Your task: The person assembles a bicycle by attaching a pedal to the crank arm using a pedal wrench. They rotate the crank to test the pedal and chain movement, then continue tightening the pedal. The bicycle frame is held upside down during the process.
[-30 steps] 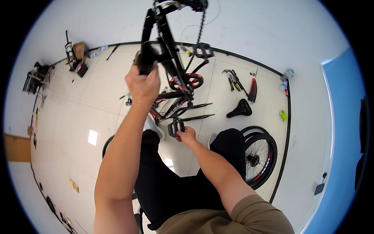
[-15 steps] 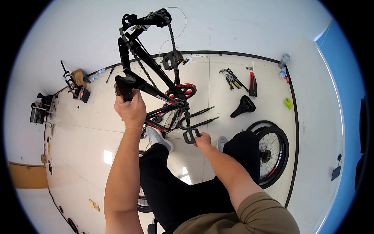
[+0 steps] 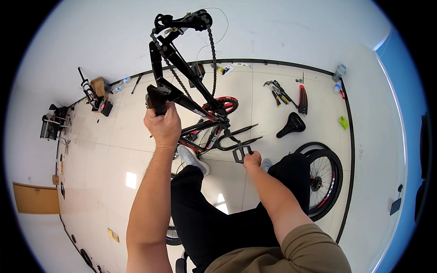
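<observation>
A black bicycle frame (image 3: 187,101) with red and white markings stands tilted before me, without its rear wheel. My left hand (image 3: 163,126) is wrapped round a black end of the frame. In my right hand (image 3: 252,160) is the outer edge of the near black pedal (image 3: 241,154), attached to its crank arm. Behind the frame shows the far pedal (image 3: 197,74), partly covered. The chain (image 3: 214,61) runs from the red-edged chainring (image 3: 231,104) up to the rear derailleur (image 3: 182,22), its middle stretches hanging beside the frame tubes.
A saddle (image 3: 291,125), a red-black mudguard (image 3: 302,100) and several hand tools (image 3: 278,93) lie on the floor to the right. A wheel (image 3: 324,182) lies by my right leg. Bottles (image 3: 338,73), a cardboard box (image 3: 99,85) and a black cart-like object (image 3: 51,125) line the walls.
My right hand has swung the near pedal a little to the right and away, turning the crank; the far pedal has shifted left. My left hand keeps its grip. The whole view has shifted slightly.
</observation>
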A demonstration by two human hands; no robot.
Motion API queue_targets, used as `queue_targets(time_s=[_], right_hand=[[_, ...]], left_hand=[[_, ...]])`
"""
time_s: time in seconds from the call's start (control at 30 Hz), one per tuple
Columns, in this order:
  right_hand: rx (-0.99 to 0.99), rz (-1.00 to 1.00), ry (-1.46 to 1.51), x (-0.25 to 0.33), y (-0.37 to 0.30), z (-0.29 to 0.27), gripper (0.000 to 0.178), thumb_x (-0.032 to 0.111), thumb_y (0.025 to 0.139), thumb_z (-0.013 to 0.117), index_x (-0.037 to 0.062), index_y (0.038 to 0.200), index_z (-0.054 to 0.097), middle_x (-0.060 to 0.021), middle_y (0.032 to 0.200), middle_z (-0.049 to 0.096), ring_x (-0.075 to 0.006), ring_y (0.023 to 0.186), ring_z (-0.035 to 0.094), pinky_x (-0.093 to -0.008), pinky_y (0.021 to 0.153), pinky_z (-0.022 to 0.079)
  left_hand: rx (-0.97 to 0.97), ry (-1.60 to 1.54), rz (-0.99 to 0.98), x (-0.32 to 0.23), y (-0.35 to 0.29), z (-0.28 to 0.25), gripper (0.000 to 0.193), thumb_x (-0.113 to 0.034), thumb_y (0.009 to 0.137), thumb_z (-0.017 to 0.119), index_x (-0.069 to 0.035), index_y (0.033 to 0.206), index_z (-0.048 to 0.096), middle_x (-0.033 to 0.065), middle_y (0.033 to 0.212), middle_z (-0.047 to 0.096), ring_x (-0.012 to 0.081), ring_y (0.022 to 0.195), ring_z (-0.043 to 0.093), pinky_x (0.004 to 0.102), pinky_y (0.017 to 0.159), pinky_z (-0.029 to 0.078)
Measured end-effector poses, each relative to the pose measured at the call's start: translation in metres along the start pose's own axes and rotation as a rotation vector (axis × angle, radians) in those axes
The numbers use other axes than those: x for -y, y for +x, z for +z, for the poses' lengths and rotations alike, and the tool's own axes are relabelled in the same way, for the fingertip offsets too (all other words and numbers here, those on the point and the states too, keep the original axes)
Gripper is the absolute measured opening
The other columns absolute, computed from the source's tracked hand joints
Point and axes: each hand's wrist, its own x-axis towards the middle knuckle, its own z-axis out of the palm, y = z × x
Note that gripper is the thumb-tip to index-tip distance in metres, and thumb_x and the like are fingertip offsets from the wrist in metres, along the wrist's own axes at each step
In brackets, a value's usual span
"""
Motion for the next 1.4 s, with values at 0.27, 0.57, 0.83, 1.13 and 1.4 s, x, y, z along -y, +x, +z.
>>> queue_targets(time_s=[0.27,0.57,0.83,1.13,1.4], right_hand=[[-0.013,0.017,-0.108,0.013,0.003,-0.015,0.022,0.011,0.087,0.055,-0.0019,0.104,0.061,-0.0198,0.085,0.066,-0.0323,0.069,0.065,-0.0409,0.061,0.051],[-0.027,0.058,-0.063,0.057,-0.020,-0.066,0.027,0.009,0.086,0.054,-0.0049,0.110,0.056,-0.0216,0.094,0.065,-0.0314,0.072,0.067,-0.0399,0.059,0.054],[-0.045,-0.003,0.003,0.079,-0.033,-0.091,0.021,0.004,0.084,0.052,-0.0048,0.103,0.054,-0.0180,0.077,0.063,-0.0244,0.049,0.059,-0.0359,0.042,0.046],[-0.063,-0.029,0.006,0.086,-0.030,-0.107,0.021,0.004,0.084,0.051,-0.0054,0.103,0.052,-0.0171,0.075,0.063,-0.0237,0.046,0.057,-0.0351,0.040,0.046],[-0.107,-0.058,-0.035,0.098,-0.036,-0.123,0.031,0.010,0.086,0.054,-0.0052,0.112,0.051,-0.0182,0.088,0.064,-0.0257,0.056,0.062,-0.0362,0.045,0.052]], left_hand=[[0.027,0.026,-0.008,0.005,0.005,-0.004,0.012,-0.009,0.083,0.068,0.000,0.090,0.065,0.0122,0.066,0.063,0.0199,0.054,0.057,0.0327,0.055,0.047],[-0.005,0.003,-0.016,0.006,0.004,0.001,0.024,-0.027,0.075,0.072,-0.007,0.088,0.066,0.0133,0.062,0.064,0.0353,0.064,0.065,0.0424,0.061,0.053],[0.044,0.072,-0.017,0.000,0.005,-0.002,0.023,-0.027,0.074,0.070,-0.006,0.080,0.062,0.0139,0.064,0.065,0.0336,0.063,0.065,0.0411,0.061,0.054],[0.052,0.077,-0.026,-0.002,0.006,-0.001,0.023,-0.025,0.074,0.070,-0.005,0.080,0.060,0.0143,0.064,0.065,0.0343,0.062,0.065,0.0420,0.062,0.054],[0.014,0.049,-0.018,0.002,0.005,0.001,0.024,-0.029,0.074,0.071,-0.007,0.078,0.062,0.0125,0.061,0.063,0.0343,0.062,0.064,0.0419,0.061,0.053]])
